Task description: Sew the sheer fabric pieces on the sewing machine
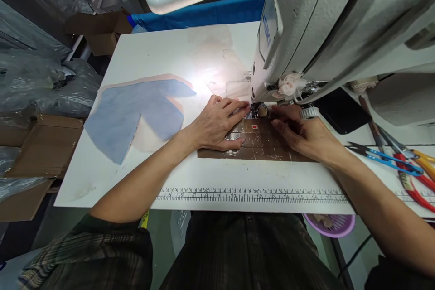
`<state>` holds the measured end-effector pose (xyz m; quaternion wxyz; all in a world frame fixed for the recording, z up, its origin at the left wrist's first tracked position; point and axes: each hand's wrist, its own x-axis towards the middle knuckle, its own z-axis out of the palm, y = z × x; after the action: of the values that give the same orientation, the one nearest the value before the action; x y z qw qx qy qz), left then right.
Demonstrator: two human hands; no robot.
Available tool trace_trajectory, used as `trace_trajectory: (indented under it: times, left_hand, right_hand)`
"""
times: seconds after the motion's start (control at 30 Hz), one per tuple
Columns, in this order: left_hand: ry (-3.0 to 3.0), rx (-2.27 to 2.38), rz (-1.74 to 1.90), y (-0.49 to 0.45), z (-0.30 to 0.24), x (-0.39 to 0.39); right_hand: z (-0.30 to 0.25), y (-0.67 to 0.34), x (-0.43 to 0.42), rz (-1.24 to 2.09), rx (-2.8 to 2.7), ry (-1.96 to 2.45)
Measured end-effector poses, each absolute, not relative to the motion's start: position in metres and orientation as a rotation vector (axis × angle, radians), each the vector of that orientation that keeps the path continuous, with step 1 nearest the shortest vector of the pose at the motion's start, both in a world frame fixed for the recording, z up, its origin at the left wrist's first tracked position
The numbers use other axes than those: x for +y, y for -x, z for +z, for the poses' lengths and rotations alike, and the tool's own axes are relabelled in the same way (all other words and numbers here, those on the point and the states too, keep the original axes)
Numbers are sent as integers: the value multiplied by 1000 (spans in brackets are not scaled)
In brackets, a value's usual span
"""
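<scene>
Left hand [226, 122]: spread on brown plate [268, 147], presser foot's [254, 111] eight o'clock. Right hand [301, 129]: four o'clock, curled, pinch indiscernible. Blue cloth [124, 106]: worktop [159, 50], nine o'clock.

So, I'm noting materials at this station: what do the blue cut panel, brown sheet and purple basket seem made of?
Blue cut panel: probably fabric, matte, with thin, flat-lying edges.
Brown sheet: glossy, scuffed, perhaps plastic tape; its backing is unclear.
Purple basket: likely moulded plastic, smooth-rimmed and slotted.
</scene>
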<state>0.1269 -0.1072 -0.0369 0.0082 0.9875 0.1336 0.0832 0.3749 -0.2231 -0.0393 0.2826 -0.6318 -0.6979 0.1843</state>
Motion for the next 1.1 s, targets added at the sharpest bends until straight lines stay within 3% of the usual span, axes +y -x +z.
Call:
trace_trajectory:
  times: [0.37, 0.53, 0.7, 0.9, 1.1]
  left_hand:
    - [-3037, 590, 620, -126, -46, -112]
    - [-3130, 665, 379, -141, -21, -90]
    - [-2684, 1103, 205, -165, 0, -16]
    - [-2553, 1275, 368, -166, -15, 44]
    - [-2561, 1261, 296, -141, -20, 45]
  right_hand:
    - [-44, -371, -221, 586, -1682, 1838]
    - [-45, -369, -222, 513, -1720, 1813]
    - [-50, -368, -219, 440, -1733, 1838]
    - [-54, -370, -219, 515, -1714, 1840]
    - [-51, -370, -218, 500, -1724, 1889]
